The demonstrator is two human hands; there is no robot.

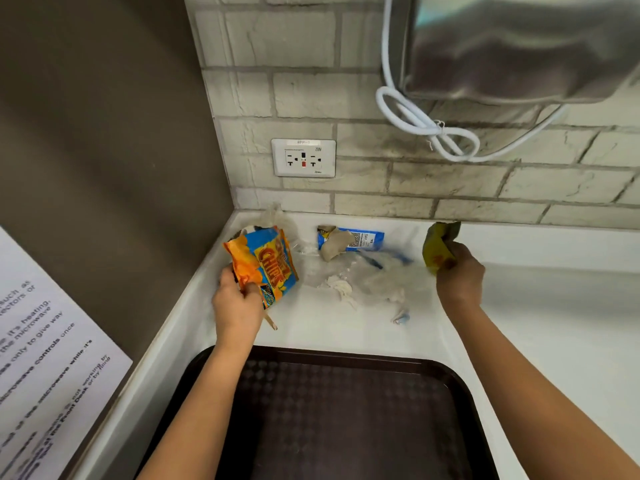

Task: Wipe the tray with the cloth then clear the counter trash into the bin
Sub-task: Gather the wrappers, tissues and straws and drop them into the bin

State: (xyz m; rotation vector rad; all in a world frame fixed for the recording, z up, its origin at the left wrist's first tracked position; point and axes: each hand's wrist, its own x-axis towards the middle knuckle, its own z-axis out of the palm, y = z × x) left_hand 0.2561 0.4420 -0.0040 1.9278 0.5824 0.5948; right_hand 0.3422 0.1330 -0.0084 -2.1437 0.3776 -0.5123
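Note:
A dark brown tray (346, 355) lies at the near edge of the white counter (554, 323). Beyond it, in the corner, my left hand (237, 306) grips an orange and blue chips bag (266, 261), lifted off the counter, with a thin wooden stick (270, 322) poking out below the fingers. My right hand (459, 277) holds a crumpled yellow-green wrapper (438, 245) above the counter. Between the hands lie a blue wrapper (363, 239) with brown paper on it, clear plastic film (367, 275) and crumpled white tissue (341, 287). No cloth or bin is in view.
A small pale blue scrap (401, 317) lies right of the tissue. A brick wall with a power socket (303, 157) backs the counter. A steel appliance (519, 46) with a looped white cord (426, 129) hangs at upper right. A brown side panel with a printed notice (41, 358) stands left.

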